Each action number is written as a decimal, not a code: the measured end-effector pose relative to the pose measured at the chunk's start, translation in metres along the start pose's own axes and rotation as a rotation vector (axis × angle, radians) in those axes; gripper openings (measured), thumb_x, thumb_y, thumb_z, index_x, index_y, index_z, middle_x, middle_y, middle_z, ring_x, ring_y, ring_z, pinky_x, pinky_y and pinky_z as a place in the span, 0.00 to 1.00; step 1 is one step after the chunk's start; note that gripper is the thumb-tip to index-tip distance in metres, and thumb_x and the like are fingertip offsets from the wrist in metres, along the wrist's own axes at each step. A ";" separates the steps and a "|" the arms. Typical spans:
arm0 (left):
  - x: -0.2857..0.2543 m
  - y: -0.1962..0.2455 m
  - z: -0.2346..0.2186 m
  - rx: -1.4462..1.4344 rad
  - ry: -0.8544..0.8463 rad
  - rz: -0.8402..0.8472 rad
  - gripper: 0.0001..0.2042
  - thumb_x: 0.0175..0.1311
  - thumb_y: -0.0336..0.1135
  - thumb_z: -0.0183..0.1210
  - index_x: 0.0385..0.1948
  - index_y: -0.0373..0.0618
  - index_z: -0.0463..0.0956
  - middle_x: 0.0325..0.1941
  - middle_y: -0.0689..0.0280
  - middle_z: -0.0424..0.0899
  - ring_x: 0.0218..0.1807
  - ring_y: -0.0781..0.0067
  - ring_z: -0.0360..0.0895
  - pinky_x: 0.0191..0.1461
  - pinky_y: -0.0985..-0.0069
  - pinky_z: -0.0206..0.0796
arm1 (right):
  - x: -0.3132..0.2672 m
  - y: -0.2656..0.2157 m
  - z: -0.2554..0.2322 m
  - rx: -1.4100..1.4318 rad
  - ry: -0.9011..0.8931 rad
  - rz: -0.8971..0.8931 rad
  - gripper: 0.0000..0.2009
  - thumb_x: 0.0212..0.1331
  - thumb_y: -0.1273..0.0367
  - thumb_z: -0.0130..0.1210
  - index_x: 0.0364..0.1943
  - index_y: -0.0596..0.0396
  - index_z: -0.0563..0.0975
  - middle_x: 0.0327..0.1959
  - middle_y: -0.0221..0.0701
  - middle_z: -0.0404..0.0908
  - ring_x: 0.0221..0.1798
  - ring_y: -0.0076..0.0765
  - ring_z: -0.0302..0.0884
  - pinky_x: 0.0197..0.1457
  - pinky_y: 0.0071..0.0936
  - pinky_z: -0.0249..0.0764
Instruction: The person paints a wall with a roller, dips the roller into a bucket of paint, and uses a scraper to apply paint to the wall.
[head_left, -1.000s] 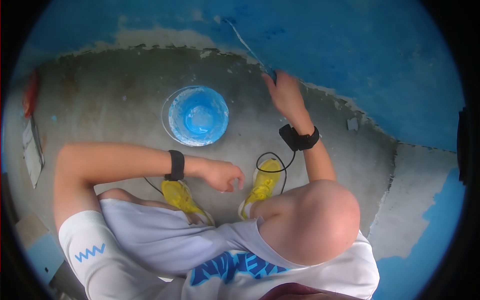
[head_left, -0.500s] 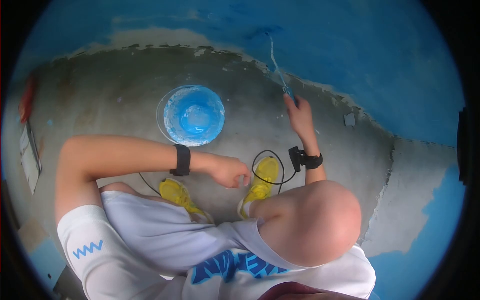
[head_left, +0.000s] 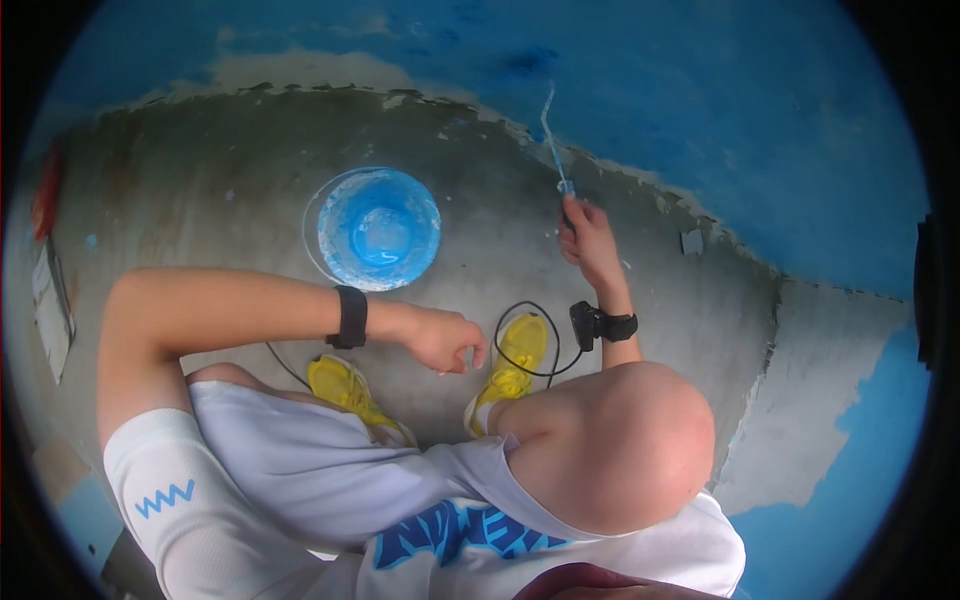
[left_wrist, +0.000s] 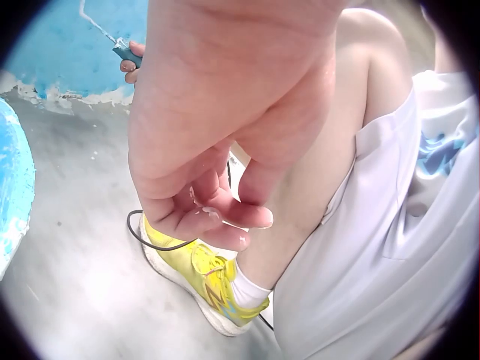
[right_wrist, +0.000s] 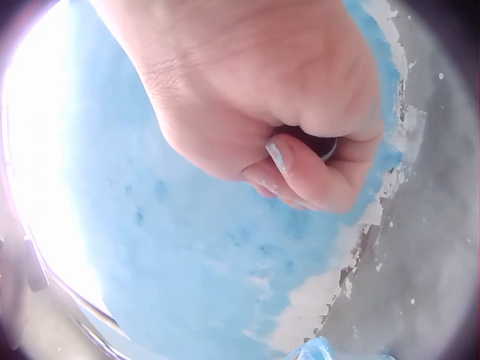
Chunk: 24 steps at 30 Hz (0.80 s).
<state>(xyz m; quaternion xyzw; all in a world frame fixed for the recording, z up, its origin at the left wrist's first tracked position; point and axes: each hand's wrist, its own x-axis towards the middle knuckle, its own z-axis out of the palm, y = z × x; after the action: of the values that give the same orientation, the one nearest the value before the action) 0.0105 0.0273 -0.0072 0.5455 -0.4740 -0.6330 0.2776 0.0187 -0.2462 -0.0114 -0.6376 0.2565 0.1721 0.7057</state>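
Bent left arm is pointing rightward, left hand hanging with fingers loosely curled; right hand is gripping, its thumb folded.

One tool in the right hand — and, in the head view, one bucket left of that grip, two shoes and two wristbands below it.

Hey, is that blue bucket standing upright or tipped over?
Upright: in the head view, the bucket stands on the grey floor, its open mouth facing up toward the camera.
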 end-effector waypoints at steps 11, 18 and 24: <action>0.003 0.006 -0.001 -0.026 -0.027 -0.043 0.15 0.61 0.32 0.55 0.50 0.41 0.74 0.26 0.66 0.84 0.35 0.67 0.82 0.42 0.69 0.71 | 0.047 -0.030 0.102 -1.009 0.327 -0.479 0.18 0.67 0.57 0.50 0.36 0.63 0.75 0.30 0.53 0.80 0.37 0.67 0.77 0.42 0.55 0.73; 0.000 0.007 0.001 -0.053 -0.014 -0.047 0.14 0.65 0.33 0.55 0.50 0.41 0.74 0.23 0.65 0.82 0.28 0.70 0.80 0.37 0.70 0.69 | 0.036 -0.018 0.074 -0.982 0.392 -0.445 0.19 0.67 0.56 0.50 0.36 0.62 0.76 0.26 0.52 0.79 0.38 0.67 0.77 0.42 0.54 0.72; -0.001 0.012 -0.005 -0.091 -0.103 -0.097 0.13 0.66 0.35 0.55 0.48 0.39 0.75 0.23 0.65 0.84 0.26 0.71 0.80 0.33 0.73 0.71 | -0.005 -0.006 -0.003 -1.016 0.558 -0.414 0.20 0.65 0.55 0.53 0.32 0.63 0.76 0.22 0.50 0.76 0.31 0.63 0.75 0.35 0.49 0.68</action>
<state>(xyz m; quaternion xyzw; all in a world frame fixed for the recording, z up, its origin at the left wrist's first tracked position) 0.0131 0.0218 0.0039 0.5213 -0.4314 -0.6938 0.2465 0.0171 -0.2497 -0.0039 -0.9517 0.1884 -0.0411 0.2389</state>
